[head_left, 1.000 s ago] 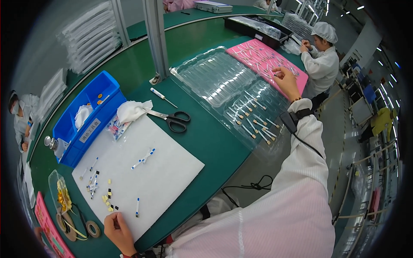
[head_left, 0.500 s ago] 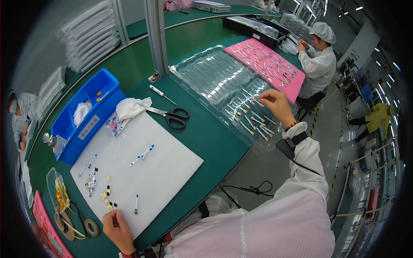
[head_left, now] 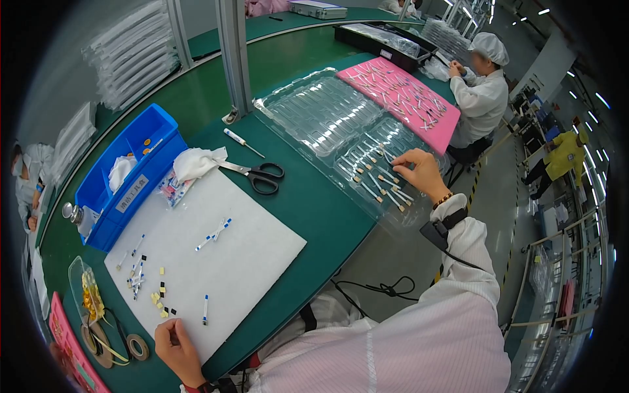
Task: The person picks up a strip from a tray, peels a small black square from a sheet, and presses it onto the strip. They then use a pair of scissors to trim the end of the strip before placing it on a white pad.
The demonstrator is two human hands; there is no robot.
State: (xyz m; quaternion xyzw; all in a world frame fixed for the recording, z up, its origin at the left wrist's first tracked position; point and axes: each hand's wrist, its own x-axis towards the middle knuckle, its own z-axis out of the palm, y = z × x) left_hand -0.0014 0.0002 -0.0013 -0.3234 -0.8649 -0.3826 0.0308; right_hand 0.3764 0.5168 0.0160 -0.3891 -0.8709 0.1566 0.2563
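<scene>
My right hand [head_left: 422, 173] hovers over the near right part of a clear plastic tray [head_left: 308, 121], thumb and fingertips pinched; whatever is between them is too small to make out. Below and beside it, several short white flex-cable strips [head_left: 371, 191] with tan ends lie in the tray. My left hand [head_left: 178, 350] rests at the near edge of a white foam sheet [head_left: 252, 262], fingers curled and pinched, their content hidden. Close to it are small yellow and black pads [head_left: 157, 298] and a single blue-ended strip [head_left: 206, 310]. Farther up the sheet, two similar strips [head_left: 214, 236] cross.
Scissors [head_left: 252, 173], a screwdriver [head_left: 242, 142] and a blue divided bin [head_left: 131, 177] stand beyond the sheet. Tape rolls [head_left: 137, 347] lie at left. A pink foam board [head_left: 403, 98] covered with strips lies past the tray, near a co-worker in white [head_left: 481, 98].
My right hand has come slightly nearer and lower over the strips in the tray. My left hand keeps its place. The whole view has shifted a little.
</scene>
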